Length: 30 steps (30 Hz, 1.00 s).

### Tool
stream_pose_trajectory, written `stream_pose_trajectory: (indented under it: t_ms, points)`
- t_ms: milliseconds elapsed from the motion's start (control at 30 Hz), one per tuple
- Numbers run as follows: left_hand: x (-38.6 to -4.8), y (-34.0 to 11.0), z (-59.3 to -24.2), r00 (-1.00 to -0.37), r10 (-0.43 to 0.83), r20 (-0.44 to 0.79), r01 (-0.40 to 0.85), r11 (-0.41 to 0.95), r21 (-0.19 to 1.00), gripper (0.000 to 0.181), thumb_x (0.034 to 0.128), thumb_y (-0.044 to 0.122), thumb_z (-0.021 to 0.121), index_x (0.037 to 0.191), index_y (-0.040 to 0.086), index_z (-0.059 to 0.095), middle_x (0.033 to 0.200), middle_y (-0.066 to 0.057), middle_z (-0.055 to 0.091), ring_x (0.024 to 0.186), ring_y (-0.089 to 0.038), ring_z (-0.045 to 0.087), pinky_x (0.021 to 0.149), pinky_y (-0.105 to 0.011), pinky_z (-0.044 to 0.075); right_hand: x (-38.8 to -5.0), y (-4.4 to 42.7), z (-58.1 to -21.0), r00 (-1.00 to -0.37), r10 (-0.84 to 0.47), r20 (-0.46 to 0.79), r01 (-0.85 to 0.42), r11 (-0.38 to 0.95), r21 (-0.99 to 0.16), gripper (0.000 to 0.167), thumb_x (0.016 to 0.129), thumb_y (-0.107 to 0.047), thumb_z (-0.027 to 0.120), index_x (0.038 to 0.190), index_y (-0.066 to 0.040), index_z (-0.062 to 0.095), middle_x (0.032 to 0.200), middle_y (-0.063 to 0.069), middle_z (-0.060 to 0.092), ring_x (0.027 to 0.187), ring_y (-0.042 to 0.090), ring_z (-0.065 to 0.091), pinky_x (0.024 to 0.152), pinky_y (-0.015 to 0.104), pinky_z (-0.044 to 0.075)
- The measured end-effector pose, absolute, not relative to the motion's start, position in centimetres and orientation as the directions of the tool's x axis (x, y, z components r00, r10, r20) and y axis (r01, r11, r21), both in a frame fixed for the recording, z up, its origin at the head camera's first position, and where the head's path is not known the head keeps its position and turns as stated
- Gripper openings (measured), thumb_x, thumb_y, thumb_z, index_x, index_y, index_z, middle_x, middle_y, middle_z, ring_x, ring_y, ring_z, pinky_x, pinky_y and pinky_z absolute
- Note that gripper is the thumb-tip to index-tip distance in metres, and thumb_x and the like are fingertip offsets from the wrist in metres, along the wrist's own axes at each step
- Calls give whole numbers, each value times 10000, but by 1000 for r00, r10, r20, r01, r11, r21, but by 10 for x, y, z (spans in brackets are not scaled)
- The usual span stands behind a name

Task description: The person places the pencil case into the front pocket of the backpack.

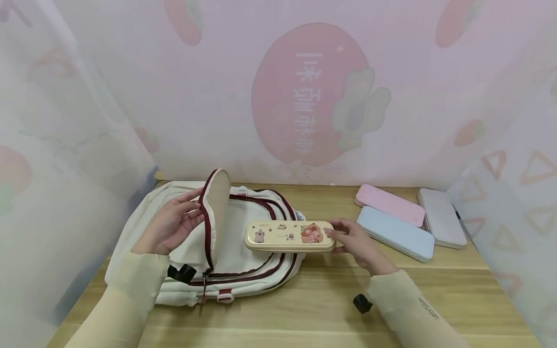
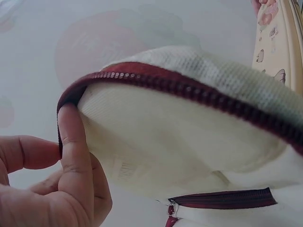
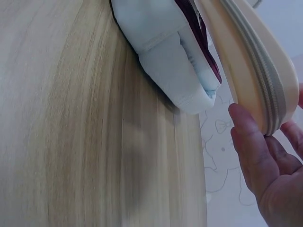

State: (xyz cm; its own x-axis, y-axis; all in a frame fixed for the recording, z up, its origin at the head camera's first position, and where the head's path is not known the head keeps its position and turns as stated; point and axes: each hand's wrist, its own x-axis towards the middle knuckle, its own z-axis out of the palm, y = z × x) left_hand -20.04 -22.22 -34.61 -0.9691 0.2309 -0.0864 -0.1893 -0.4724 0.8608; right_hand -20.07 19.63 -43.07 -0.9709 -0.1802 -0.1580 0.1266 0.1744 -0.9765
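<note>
i have the pencil case hanging level over the right-hand end of the bag; from the head view i cannot tell whether its underside touches the cloth. my right hand pinches it by the near short end, thumb on top and fingers below. my left hand, well apart from it, pinches the dark red zip edge of the raised flap.

i judge the case light to middling, depending on what is inside, with a stiff, smooth, slightly glossy shell that could slip if i only use fingertips. held by one end, it may tip at the far end; a grip across the middle of the long sides should be steadier. it looks hard to harm, though the printed lid may scuff. the flap seems soft and floppy, so it probably needs holding at the rim.

the head view alone gives me the pink case, blue case and pale grey case at the right. the right wrist view shows the zip round the pencil case's side; the left wrist view adds a short zipped slit beneath the flap.
</note>
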Motion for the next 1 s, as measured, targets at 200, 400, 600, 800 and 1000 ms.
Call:
stream_pose_trajectory:
  t_ms: [200, 400, 600, 800, 1000]
  points:
    - [-198, -226, -346, -969, 237, -74, -186, -496, 848, 347, 1048, -111, 418, 1216, 83, 652, 1060, -82, 652, 865, -167, 676, 797, -278, 581, -201, 188, -429, -974, -168, -152, 121, 180, -976, 427, 1035, -83, 612, 1416, 90, 527, 1333, 254, 561, 935, 179, 651, 723, 384, 619]
    - [-199, -229, -346, -968, 241, -65, -183, -507, 842, 360, 1050, -110, 405, 1210, 81, 666, 1096, -80, 663, 885, -172, 681, 806, -279, 579, -202, 182, -427, -974, -179, -139, 106, 184, -977, 425, 1030, -98, 623, 1411, 72, 541, 1344, 246, 559, 1015, 217, 639, 744, 408, 619]
    - [-198, -231, -346, -969, 237, -77, -195, -531, 824, 367, 1053, -99, 399, 1198, 79, 685, 1098, -87, 683, 886, -178, 692, 803, -278, 582, -206, 176, -424, -973, -180, -144, 108, 197, -974, 418, 1027, -105, 629, 1402, 61, 554, 1360, 240, 561, 1085, 268, 630, 755, 411, 618]
    - [-198, -231, -347, -969, 240, -60, -184, -537, 823, 399, 1051, -103, 374, 1195, 84, 696, 1108, -83, 689, 901, -179, 690, 809, -275, 575, -210, 166, -425, -971, -197, -138, 97, 204, -974, 389, 1020, -98, 640, 1375, 50, 582, 1337, 213, 591, 1071, 258, 634, 757, 417, 618]
    - [-201, -230, -348, -967, 248, -57, -187, -542, 819, 410, 1051, -110, 364, 1188, 76, 704, 1105, -87, 689, 904, -181, 691, 810, -277, 575, -210, 153, -427, -965, -228, -131, 88, 192, -977, 388, 1005, -92, 658, 1360, 53, 596, 1321, 201, 609, 1012, 235, 644, 752, 450, 620]
